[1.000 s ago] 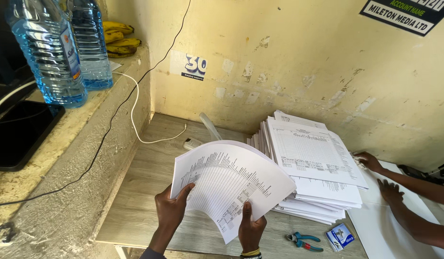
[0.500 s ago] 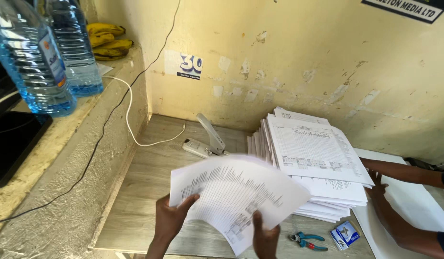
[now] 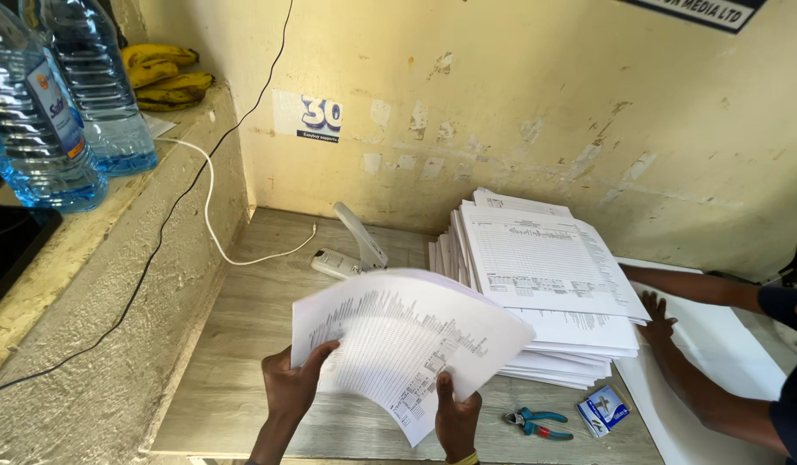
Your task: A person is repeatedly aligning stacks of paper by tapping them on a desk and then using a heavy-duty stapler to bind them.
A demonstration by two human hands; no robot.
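Note:
My left hand (image 3: 292, 385) and my right hand (image 3: 456, 414) both grip the near edge of a fanned sheaf of printed sheets (image 3: 407, 337), held tilted above the wooden table (image 3: 243, 344). Just right of it lies a tall, skewed stack of printed paper (image 3: 549, 284). Behind the sheaf a white stapler (image 3: 351, 247) stands open on the table. A co-worker's hand (image 3: 655, 317) rests against the stack's right side, with a second arm (image 3: 700, 288) reaching in behind it.
Blue-handled pliers (image 3: 536, 423) and a small blue-white box (image 3: 603, 408) lie near the front edge. A white board (image 3: 734, 362) lies at right. On the rough concrete ledge (image 3: 97, 284) at left stand two water bottles (image 3: 37, 120), bananas (image 3: 161, 76), and cables.
The sheaf has tipped flatter and spread wider in my hands. My view has shifted left, baring the stapler. The co-worker's hand has slid along the stack's right edge.

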